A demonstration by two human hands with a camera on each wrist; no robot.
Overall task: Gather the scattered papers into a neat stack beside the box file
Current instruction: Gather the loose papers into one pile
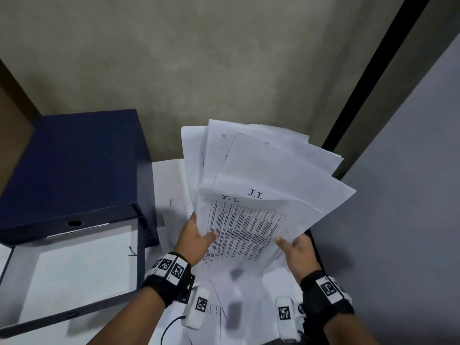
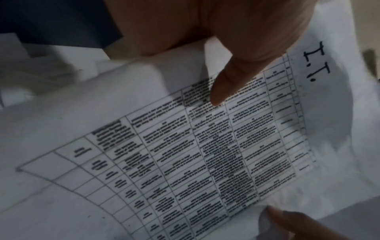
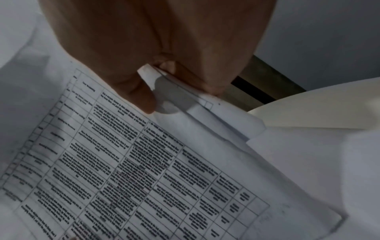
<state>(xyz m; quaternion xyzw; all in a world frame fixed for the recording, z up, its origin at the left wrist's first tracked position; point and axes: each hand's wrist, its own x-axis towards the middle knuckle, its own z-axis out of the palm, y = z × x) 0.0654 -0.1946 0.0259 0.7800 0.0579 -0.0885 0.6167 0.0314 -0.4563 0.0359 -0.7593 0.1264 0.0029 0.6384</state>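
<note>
Hands grip a fanned sheaf of papers [image 1: 251,185] from both sides, left hand [image 1: 196,236] and right hand [image 1: 298,252], thumbs on top.

We hold our left hand [image 1: 193,236] and right hand [image 1: 298,252] raised before us, thumbs pinching inward, both forearms reaching forward.

Open navy box file [image 1: 74,175] blocking the left, its lid [image 1: 72,275] flat on the counter [image 1: 166,185], grey panel [image 1: 398,220] closing the right, wall [image 1: 199,58] behind, narrow paper-strewn gap between, filled by fanned papers [image 1: 249,190]
</note>
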